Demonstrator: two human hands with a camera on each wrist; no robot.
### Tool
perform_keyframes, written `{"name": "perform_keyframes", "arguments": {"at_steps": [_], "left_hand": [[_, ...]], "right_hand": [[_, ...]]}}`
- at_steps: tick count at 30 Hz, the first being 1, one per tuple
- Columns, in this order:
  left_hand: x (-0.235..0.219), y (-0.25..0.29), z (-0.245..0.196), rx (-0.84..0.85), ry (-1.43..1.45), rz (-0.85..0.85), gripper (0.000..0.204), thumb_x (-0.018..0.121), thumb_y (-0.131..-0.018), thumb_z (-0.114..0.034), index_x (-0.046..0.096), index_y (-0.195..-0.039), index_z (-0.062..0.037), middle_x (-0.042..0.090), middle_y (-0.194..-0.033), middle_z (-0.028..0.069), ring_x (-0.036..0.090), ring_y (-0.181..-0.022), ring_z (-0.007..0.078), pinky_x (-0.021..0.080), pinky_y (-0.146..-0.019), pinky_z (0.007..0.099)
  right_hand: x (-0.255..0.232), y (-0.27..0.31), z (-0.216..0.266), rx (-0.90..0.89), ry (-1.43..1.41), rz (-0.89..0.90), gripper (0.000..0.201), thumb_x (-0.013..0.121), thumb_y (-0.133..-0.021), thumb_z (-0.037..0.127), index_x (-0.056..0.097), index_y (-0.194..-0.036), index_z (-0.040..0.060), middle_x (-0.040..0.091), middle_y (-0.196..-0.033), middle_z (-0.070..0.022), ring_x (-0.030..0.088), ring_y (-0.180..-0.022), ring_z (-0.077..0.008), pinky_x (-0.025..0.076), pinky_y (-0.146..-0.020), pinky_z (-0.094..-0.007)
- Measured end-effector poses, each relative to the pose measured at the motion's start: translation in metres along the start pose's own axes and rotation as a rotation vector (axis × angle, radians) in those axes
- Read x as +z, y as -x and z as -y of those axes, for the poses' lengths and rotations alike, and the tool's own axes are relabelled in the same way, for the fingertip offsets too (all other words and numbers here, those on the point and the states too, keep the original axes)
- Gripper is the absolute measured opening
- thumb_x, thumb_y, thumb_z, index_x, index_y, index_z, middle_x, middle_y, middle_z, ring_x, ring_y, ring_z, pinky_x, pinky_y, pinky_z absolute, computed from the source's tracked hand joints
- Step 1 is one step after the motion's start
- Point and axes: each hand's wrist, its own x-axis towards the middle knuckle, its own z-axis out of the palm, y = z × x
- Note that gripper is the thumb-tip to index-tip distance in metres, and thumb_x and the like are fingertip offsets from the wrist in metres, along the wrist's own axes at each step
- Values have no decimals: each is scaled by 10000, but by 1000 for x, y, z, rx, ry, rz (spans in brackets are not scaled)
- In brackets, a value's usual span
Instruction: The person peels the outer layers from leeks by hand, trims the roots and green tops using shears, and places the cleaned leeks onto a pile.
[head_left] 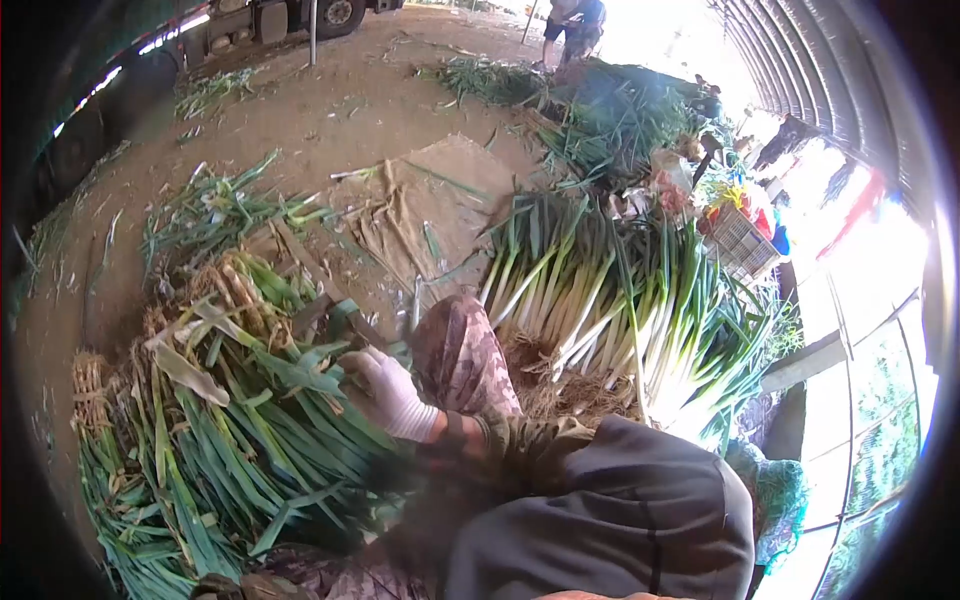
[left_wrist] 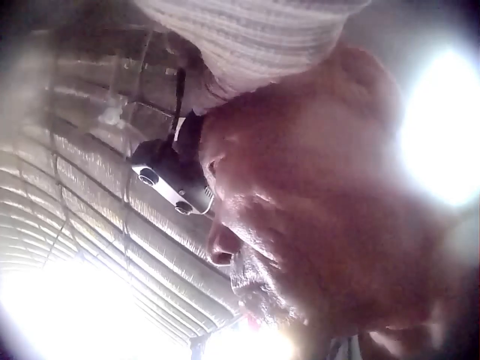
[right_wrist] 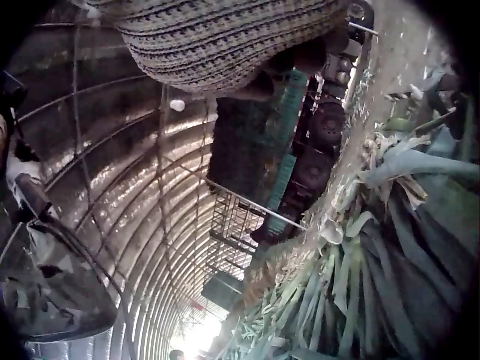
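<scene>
In the head view my gloved right hand (head_left: pixel 392 398) is over the near pile of leeks (head_left: pixel 260 410), close to loose green leaves. Its fingers partly curl downward, and I cannot tell whether they hold a leaf. The right wrist view shows the ribbed glove (right_wrist: pixel 232 45) with dark fingertips, and leek leaves (right_wrist: pixel 390 255) to its right. My left hand is outside the head view. Only its pale ribbed glove (left_wrist: pixel 262 34) shows at the top of the left wrist view, overlapping a person's head, with the fingers hidden.
Beyond a camouflage-clad knee (head_left: pixel 462 345), leeks (head_left: pixel 610 290) with white stems lie in a row. Brown sacking (head_left: pixel 400 225) covers some dirt floor. A plastic crate (head_left: pixel 740 245) stands at right. Trucks (head_left: pixel 275 20) and people (head_left: pixel 575 25) are behind.
</scene>
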Motion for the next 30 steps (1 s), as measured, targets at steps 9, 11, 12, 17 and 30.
{"name": "perform_keyframes", "arguments": {"at_steps": [9,11,12,17,30], "left_hand": [[2,-3,-3,15,14,17,154,622,-905,22,626,-1059,22,596,-1148,145,558,-1084,277,435,-988,417],[4,-2,-5,10,30,0,156,621,-906,22,625,-1062,22,594,-1151,144,557,-1085,276,435,-988,416],[5,-2,-7,8,33,-5,157,621,-907,21,625,-1063,22,594,-1153,144,556,-1085,276,435,-988,416],[2,-8,-13,14,23,0,161,620,-910,21,622,-1070,23,589,-1160,144,554,-1087,275,434,-987,416],[6,-10,-15,-8,27,12,171,617,-917,21,613,-1089,24,576,-1180,142,548,-1093,273,434,-984,414]], "right_hand": [[13,3,-7,25,-109,34,291,721,-833,88,614,-1100,44,617,-948,-138,659,-789,-304,532,-678,-383],[7,5,-7,12,-72,55,277,723,-845,97,616,-1093,38,620,-955,-140,661,-778,-292,535,-672,-371],[10,6,-9,55,-101,69,276,722,-846,93,614,-1095,40,622,-963,-144,662,-791,-293,536,-678,-377],[29,17,-22,80,-172,58,279,699,-824,106,614,-1082,46,612,-961,-171,637,-843,-375,521,-714,-436],[44,35,-16,86,-183,193,312,710,-809,65,599,-1101,52,615,-988,-157,663,-797,-318,530,-676,-398]]}}
